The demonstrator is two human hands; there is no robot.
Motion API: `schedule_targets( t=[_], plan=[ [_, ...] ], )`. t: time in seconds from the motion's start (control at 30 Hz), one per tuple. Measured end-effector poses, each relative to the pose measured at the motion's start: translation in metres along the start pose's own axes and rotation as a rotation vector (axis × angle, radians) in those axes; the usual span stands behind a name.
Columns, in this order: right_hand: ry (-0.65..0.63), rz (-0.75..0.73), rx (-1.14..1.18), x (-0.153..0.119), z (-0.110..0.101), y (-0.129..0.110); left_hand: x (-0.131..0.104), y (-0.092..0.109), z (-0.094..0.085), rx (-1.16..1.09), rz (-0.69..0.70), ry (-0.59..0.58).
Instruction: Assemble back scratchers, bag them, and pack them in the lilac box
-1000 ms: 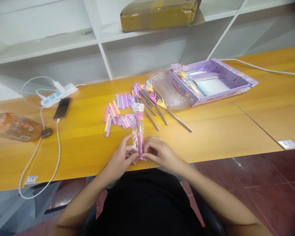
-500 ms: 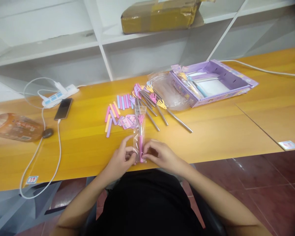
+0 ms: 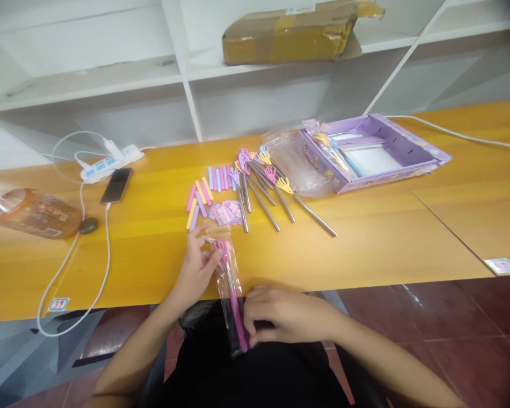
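Observation:
A clear plastic bag (image 3: pixel 223 294) holds a pink hand-shaped scratcher (image 3: pixel 237 317), hand end up, tilted over the table edge and my lap. My left hand (image 3: pixel 198 269) pinches the bag's upper part beside the pink head. Beside the handle's lower end is my right hand (image 3: pixel 276 317), its fingers curled; whether it grips the bag there is hard to tell. Beyond them lie loose scratchers with metal rods (image 3: pixel 266 209), coloured handle sleeves (image 3: pixel 198 198) and a pile of small printed cards (image 3: pixel 226 212).
A purple open box (image 3: pixel 408 167) with packed items stands at the back right, next to clear plastic bags (image 3: pixel 297 164). At the left are a phone (image 3: pixel 116 186), a power strip (image 3: pixel 113 164), cables and an orange bottle (image 3: pixel 36 213). A taped carton (image 3: pixel 287 37) sits on the shelf.
The bagged scratcher has moved down toward my lap and tilted. My left hand has shifted up to the bag's top part, while my right hand has moved down with the handle's lower end.

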State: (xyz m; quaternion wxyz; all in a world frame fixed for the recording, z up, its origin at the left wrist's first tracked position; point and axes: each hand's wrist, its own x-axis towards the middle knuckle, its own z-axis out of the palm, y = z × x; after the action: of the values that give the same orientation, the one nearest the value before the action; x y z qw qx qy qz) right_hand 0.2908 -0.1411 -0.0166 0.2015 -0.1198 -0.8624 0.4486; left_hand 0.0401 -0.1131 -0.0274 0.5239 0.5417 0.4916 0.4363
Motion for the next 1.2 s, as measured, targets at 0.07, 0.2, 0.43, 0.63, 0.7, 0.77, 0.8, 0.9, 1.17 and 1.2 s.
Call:
schedule_targets(
  t=[0.07, 0.2, 0.43, 0.63, 0.7, 0.77, 0.8, 0.9, 1.17, 1.2],
  plan=[
    [0.086, 0.080, -0.142, 0.001, -0.009, -0.002, -0.005, 0.001, -0.003, 0.044, -0.005, 0.008],
    [0.349, 0.207, -0.518, 0.021, -0.052, 0.001, -0.011, -0.001, -0.002, 0.130, -0.020, -0.095],
    [0.297, 0.307, -0.869, 0.090, -0.112, 0.062, -0.002, -0.005, -0.004, 0.250, 0.031, -0.115],
    [0.430, 0.329, -0.860, 0.111, -0.094, 0.104, 0.000, -0.007, -0.001, 0.230, 0.017, -0.078],
    [0.441, 0.369, -0.794, 0.109, -0.092, 0.112, 0.001, -0.009, 0.000, 0.241, 0.026, -0.056],
    [0.459, 0.403, -0.727, 0.108, -0.095, 0.118, 0.002, -0.012, 0.000, 0.262, 0.053, -0.034],
    [0.467, 0.410, -0.703, 0.107, -0.097, 0.121, 0.002, -0.014, 0.000, 0.276, 0.069, -0.025],
    [0.489, 0.412, -0.656, 0.108, -0.103, 0.128, 0.002, -0.018, -0.001, 0.328, 0.108, -0.017],
    [0.569, 0.480, -0.371, 0.112, -0.108, 0.128, 0.001, -0.015, 0.000, 0.376, 0.083, -0.025],
    [0.568, 0.483, -0.347, 0.112, -0.109, 0.127, 0.001, -0.014, 0.000, 0.375, 0.082, -0.023]
  ],
)
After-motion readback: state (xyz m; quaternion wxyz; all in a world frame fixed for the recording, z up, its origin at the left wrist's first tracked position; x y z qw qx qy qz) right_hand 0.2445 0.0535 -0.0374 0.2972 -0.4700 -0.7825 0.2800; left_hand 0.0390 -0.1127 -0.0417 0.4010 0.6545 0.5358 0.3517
